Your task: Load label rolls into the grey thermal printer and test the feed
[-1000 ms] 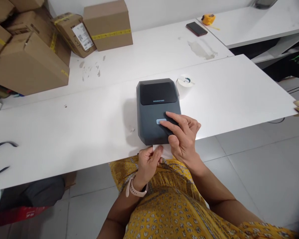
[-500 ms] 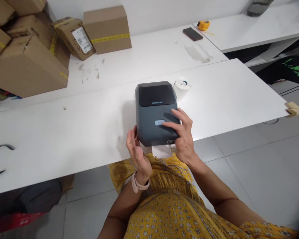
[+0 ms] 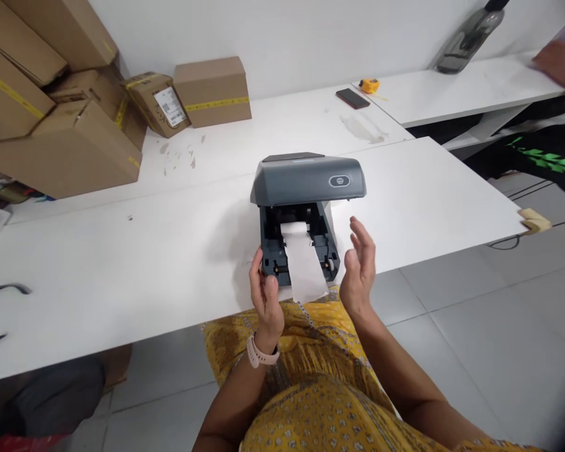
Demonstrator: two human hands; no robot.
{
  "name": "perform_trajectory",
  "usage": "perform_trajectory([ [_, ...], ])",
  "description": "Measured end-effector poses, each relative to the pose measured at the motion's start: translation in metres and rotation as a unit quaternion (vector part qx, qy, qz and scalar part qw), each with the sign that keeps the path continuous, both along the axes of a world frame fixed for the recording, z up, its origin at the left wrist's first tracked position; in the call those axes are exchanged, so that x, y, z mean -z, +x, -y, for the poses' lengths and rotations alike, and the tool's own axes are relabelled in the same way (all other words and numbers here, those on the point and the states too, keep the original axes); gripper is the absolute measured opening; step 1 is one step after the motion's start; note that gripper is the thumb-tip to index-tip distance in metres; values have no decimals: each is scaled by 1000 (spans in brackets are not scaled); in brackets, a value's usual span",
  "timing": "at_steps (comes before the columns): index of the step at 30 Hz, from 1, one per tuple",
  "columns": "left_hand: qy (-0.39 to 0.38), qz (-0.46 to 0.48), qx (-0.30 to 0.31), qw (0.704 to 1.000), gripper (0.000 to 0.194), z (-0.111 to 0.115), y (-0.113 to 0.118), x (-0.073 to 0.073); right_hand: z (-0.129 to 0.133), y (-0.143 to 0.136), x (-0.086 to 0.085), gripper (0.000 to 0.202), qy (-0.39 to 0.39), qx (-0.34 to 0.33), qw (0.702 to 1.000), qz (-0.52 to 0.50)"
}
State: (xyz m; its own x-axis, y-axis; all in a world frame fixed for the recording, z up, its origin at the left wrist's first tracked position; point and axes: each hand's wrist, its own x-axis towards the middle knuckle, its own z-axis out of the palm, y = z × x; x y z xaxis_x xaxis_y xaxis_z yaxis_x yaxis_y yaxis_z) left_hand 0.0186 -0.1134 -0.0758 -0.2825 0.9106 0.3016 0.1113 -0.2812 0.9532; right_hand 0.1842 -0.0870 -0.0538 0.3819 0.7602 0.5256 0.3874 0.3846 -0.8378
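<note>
A dark grey label printer (image 3: 311, 182) stands at the table's front edge with its lid raised. Inside it sits a small roll of white label paper (image 3: 306, 263), whose strip runs out over the front of the base. My left hand (image 3: 266, 292) rests against the base's left front corner, fingers apart. To the right of the printer my right hand (image 3: 359, 267) is held in the air, fingers spread, holding nothing. The raised lid hides the back of the compartment.
Cardboard boxes (image 3: 211, 91) stand along the back and left of the white table (image 3: 183, 251). Farther back lie a phone (image 3: 352, 98) and a yellow tape measure (image 3: 369, 85). A bottle (image 3: 471, 39) is on the right-hand shelf. Part of a person in dark clothing (image 3: 546, 157) shows at right.
The printer's lid has swung up, exposing the paper inside. My right hand has left the lid and moved to the right. My left hand stays at the printer's left side.
</note>
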Motion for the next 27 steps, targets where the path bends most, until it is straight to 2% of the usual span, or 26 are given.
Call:
perform_trajectory([
  [4, 12, 10, 4, 1000, 51, -1, -3, 4, -36, 11, -43, 34, 141, 30, 981, 126],
  [6, 15, 12, 6, 1000, 51, -2, -4, 6, -55, 12, -64, 33, 186, 29, 967, 171],
  [11, 10, 14, -8, 1000, 52, -3, -3, 8, -107, 13, -104, 41, 190, 6, 958, 213],
  [14, 14, 19, -6, 1000, 53, -3, -3, 9, -152, 17, -111, 48, 187, -23, 961, 205],
  [17, 14, 20, -1, 1000, 53, -4, -4, 11, -198, 22, -106, 55, 176, -43, 961, 210],
  [19, 13, 16, 5, 1000, 53, -5, -5, 13, -219, 24, -102, 58, 170, -46, 961, 213],
  [22, 15, 9, 12, 1000, 54, -4, -4, 17, -223, 24, -102, 58, 163, -46, 961, 220],
  [25, 7, 16, 19, 1000, 55, 0, -4, 18, -197, 22, -106, 57, 167, -35, 959, 227],
  [27, -1, 24, 25, 999, 55, 1, -6, 14, -173, 20, -107, 53, 176, -24, 959, 220],
])
